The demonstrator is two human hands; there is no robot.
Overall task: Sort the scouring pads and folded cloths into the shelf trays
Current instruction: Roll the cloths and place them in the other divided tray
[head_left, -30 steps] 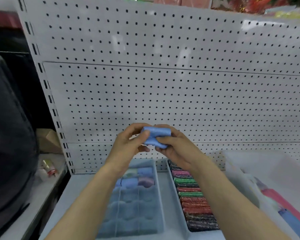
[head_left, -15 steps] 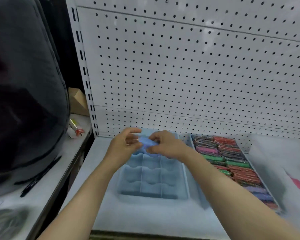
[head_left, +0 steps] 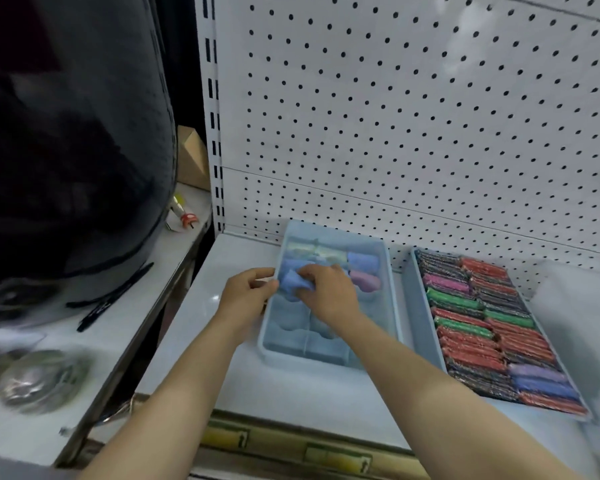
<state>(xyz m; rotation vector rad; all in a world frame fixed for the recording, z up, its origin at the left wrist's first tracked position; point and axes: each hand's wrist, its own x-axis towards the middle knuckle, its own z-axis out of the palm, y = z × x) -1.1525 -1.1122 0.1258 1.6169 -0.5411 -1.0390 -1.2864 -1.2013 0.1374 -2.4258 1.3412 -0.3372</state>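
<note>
Right hand (head_left: pixel 329 297) and left hand (head_left: pixel 245 296) are both clamped on one blue cloth (head_left: pixel 291 285), fingers curled round it from either side. They hold it low over the far left part of the divided tray (head_left: pixel 392 306). Whether the cloth already touches the compartment floor is not clear. That tray sits toward the back of the shelf (head_left: pixel 201 341), near its left edge. Along the tray's far edge a few folded cloths (head_left: pixel 362 262) are already in place, pale green, blue and pink. The compartments toward its near edge look bare, so the cloth sorting seems only begun. Just beside it on the right, a second tray (head_left: pixel 417 306) is packed almost end to end with scouring pads (head_left: pixel 478 327) in red, green, pink and purple. That half of the job looks close to done. Yellow price strips (head_left: pixel 224 438) run along the shelf's front edge. Small dark arrow marks show on them, but no brand or writing can be read anywhere.
</note>
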